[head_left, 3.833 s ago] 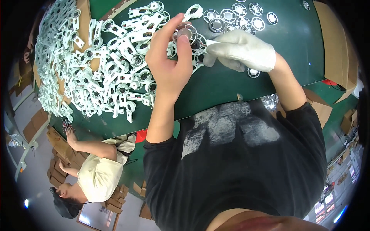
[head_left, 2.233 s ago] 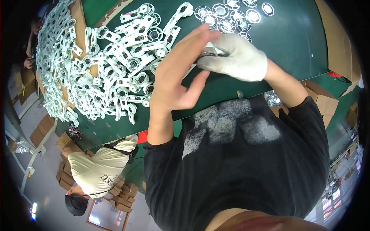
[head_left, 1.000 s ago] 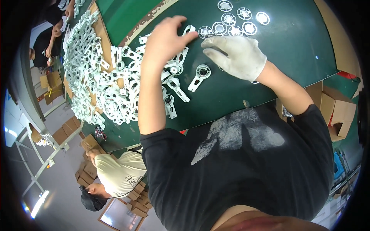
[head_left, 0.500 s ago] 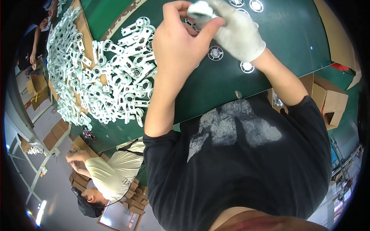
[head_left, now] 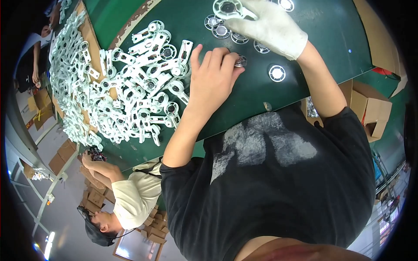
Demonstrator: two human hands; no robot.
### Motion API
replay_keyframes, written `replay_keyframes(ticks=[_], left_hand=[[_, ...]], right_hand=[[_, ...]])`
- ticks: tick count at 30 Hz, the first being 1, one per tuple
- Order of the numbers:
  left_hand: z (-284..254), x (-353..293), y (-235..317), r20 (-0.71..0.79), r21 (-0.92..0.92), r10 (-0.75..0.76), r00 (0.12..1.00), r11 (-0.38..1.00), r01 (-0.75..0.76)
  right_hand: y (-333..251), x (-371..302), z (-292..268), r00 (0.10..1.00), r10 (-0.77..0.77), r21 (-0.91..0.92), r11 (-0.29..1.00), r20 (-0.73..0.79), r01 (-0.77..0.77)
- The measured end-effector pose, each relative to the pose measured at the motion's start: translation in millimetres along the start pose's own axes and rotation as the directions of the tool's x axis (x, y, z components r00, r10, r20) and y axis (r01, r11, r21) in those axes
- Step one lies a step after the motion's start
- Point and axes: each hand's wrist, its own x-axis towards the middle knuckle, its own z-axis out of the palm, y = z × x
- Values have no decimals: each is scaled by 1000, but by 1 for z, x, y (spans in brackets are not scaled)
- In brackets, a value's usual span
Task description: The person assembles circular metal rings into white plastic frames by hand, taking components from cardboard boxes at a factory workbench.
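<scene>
My bare left hand [head_left: 212, 76] is low over the green table, its fingertips closed on a round spoked fan cover [head_left: 241, 61] tipped on edge. My right hand [head_left: 276, 31], in a white glove, grips a pale plastic handheld-fan housing [head_left: 229, 8] by its narrow end; the ring end points left near the top edge. Below that housing, several round spoked covers [head_left: 221, 31] lie close together, some partly under the glove. Another cover [head_left: 277, 73] sits apart, nearer to me. A heap of similar pale housings [head_left: 130, 100] spreads to the left of my left hand.
The heap reaches over a cardboard strip [head_left: 92, 32] to more housings [head_left: 72, 74] at far left. Cardboard boxes [head_left: 370, 108] stand beyond the table at right. A seated co-worker [head_left: 137, 195] handles a dark bundle at the table edge on the left.
My left hand has let go of the housing, moved down toward me and closed on a cover. My right hand keeps the housing. The co-worker's hands have moved to the table edge.
</scene>
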Motion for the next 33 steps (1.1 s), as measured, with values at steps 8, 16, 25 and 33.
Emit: replay_keyframes(ticks=[8,16,25,33], left_hand=[[-33,9,-17,-338,-100,-147,930,988,120],[-24,2,-14,-376,-116,-258,890,966,231],[-38,-1,-12,-316,-447,-265,911,888,104],[-39,-6,-16,-295,-402,-137,945,916,7]], right_hand=[[11,-10,19,957,58,-153,988,284,-14],[8,-7,29,878,223,-155,973,423,-172],[-5,-12,23,819,284,108,917,499,-384],[4,-16,26,844,241,60,950,479,-305]])
